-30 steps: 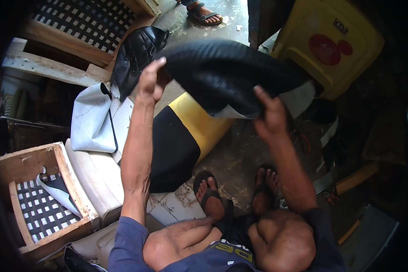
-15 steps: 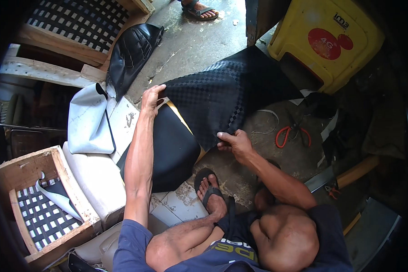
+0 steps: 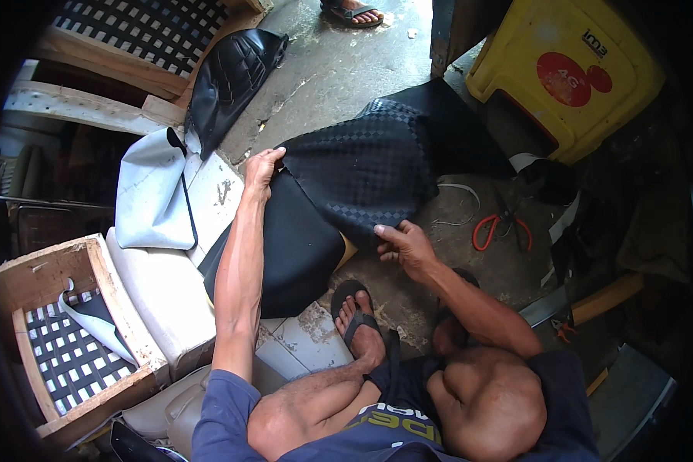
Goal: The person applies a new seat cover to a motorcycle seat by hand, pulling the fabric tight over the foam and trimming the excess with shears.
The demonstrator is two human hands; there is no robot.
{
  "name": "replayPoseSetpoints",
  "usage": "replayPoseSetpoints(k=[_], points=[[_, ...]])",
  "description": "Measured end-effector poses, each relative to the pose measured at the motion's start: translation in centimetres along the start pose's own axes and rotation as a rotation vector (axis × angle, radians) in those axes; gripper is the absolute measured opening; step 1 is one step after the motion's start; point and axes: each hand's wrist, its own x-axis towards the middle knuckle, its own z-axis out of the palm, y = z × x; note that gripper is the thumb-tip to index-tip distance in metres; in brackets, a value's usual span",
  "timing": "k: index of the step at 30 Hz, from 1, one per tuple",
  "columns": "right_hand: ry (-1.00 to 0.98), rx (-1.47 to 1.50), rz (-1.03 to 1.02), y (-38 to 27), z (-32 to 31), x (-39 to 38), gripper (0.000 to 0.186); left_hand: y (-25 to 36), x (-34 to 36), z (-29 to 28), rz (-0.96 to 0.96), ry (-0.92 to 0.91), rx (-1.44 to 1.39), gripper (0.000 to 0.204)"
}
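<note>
A black checkered vinyl sheet [image 3: 362,173] stretches between my hands and drapes away toward the back. My left hand [image 3: 264,168] pinches its left edge at the far corner of a smooth black pad [image 3: 289,246]. The sheet's near corner is between the thumb and fingers of my right hand [image 3: 406,248], to the right of that pad. The sheet's edge lies along the pad's right side, where a small bit of yellowish foam [image 3: 349,250] shows. The sheet's far end is darker and lies on the floor.
Red-handled scissors [image 3: 502,231] lie on the floor at the right, below a yellow plastic stool [image 3: 566,77]. At the left are a wooden frame with woven straps [image 3: 96,262], a white folded sheet [image 3: 152,192] and a black wrinkled cover [image 3: 235,85]. Another person's sandalled foot [image 3: 353,14] stands far back.
The checkered sheet's edge has come down against the black pad, hiding most of the yellowish strip that showed before. The fingers of my right hand are a little more spread. The view has shifted slightly.
</note>
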Motion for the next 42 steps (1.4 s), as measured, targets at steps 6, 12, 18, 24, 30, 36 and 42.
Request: replayPoseSetpoints(k=[6,12,18,24,30,36,42], points=[[-0.029,-0.212,0.038,1.0,0.8,0.4,0.036,-1.0,0.2,0.0,-0.003,0.036,0.013,0.019],[0.024,-0.251,0.042,2.0,0.5,1.0,0.032,-0.8,-0.4,1.3,-0.004,0.109,0.193,0.021],[0.01,-0.258,0.037,2.3,0.6,1.5,0.03,-1.1,0.3,1.2,0.031,0.177,0.394,0.021],[0.003,-0.28,0.03,1.9,0.8,1.3,0.031,-0.4,-0.1,1.4,0.017,0.186,0.215,0.017],[-0.053,-0.28,-0.022,1.2,1.0,0.2,0.032,0.9,-0.9,1.0,-0.009,0.216,-0.05,0.016],[-0.126,-0.223,-0.07,-0.8,2.2,-1.4,0.032,0.1,-0.2,-0.3,0.144,0.284,-0.153,0.019],[-0.156,-0.296,-0.017,-0.3,3.0,-1.5,0.035,-0.5,-1.7,-1.2,0.188,0.342,-0.027,0.02]])
